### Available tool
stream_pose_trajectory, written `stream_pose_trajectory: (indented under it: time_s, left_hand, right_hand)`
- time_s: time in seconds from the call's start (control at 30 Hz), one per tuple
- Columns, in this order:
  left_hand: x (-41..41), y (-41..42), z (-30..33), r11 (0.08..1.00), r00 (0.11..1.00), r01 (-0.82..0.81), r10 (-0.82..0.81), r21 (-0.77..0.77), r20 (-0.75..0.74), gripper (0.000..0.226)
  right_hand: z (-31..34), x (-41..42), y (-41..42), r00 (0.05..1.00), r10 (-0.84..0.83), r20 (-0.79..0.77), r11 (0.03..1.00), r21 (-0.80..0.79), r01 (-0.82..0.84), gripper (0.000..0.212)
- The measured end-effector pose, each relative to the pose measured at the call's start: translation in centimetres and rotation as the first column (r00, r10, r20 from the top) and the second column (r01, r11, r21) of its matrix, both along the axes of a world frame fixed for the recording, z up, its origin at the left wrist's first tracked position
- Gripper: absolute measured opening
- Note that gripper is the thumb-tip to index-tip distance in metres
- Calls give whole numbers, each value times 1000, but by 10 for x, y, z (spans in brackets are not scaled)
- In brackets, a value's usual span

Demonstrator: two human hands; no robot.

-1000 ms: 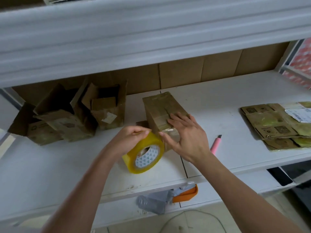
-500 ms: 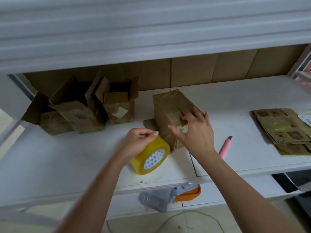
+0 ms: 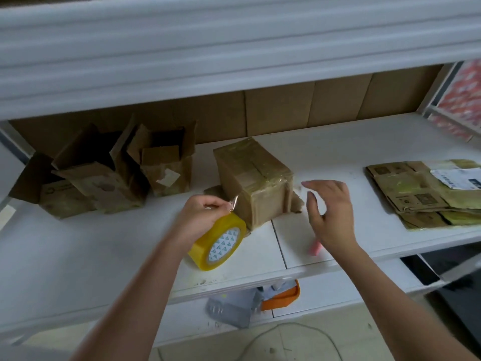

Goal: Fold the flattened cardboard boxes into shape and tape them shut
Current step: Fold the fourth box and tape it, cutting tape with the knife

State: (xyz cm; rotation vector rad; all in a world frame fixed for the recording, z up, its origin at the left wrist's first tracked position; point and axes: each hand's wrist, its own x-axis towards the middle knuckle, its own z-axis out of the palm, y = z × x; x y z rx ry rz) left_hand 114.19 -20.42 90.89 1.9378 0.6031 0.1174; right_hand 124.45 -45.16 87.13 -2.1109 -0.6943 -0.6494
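A folded cardboard box (image 3: 253, 178) with shiny tape over its top stands in the middle of the white shelf (image 3: 104, 251). My left hand (image 3: 200, 217) grips the yellow tape roll (image 3: 218, 243) just left of the box's near corner. A short strip of clear tape runs from the roll to the box's near left edge. My right hand (image 3: 328, 212) hovers open to the right of the box, off it, above a pink cutter (image 3: 315, 248) that it mostly hides. A stack of flattened boxes (image 3: 421, 194) lies at the right.
Two opened boxes (image 3: 104, 178) with raised flaps stand at the back left. Brown cardboard panels line the back. A shelf board hangs low overhead. An orange and grey object (image 3: 260, 300) sits on the lower shelf below the front edge.
My right hand has lifted off the box's taped top and moved right and nearer, over the pink cutter. My left hand still holds the roll by the box's corner.
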Motion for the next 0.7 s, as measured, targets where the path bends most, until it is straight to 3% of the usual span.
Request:
stream_pose_trajectory:
  time_s: [0.07,0.13,0.2,0.23,0.37,0.47,0.53,0.6,0.7]
  left_hand:
    - [-1,1,-1,1000,1000,-2,2,-6,7,8]
    - [-1,2,-1,1000,1000,3,-3,-12,3,9]
    - [-1,4,-1,1000,1000,13,-13,-26,-8,7]
    - [-1,4,-1,1000,1000,13,-14,-28,-12,7]
    - [-1,4,-1,1000,1000,7,-7,-10,-13,9]
    - [-4,4,-2,1000,1000,-9,9,-16,-2,8]
    - [-4,2,-3,1000,1000,-22,22,-4,1,9]
    - [-5,2,-3,999,999,-34,34,10,-5,10]
    - [-6,3,-1,999,999,-38,38,25,-11,11]
  right_hand:
    - [-16,10,-26,977,-179,-114,932,-337,132,41]
    - [-28,15,-44,955,-252,-155,738,-670,86,45]
    - [-33,17,-51,992,-123,-33,614,-788,50,27]
    - [-33,17,-54,998,-49,28,606,-794,52,21]
    - [-30,20,-62,994,-6,113,744,-663,79,24]
    - [-17,11,-57,982,-51,183,925,-361,116,7]
    - [0,-2,-40,982,-61,180,990,-110,82,15]
    - [19,-16,-15,994,52,95,993,103,-62,17]
    - [42,-34,26,943,329,59,924,189,-334,11]
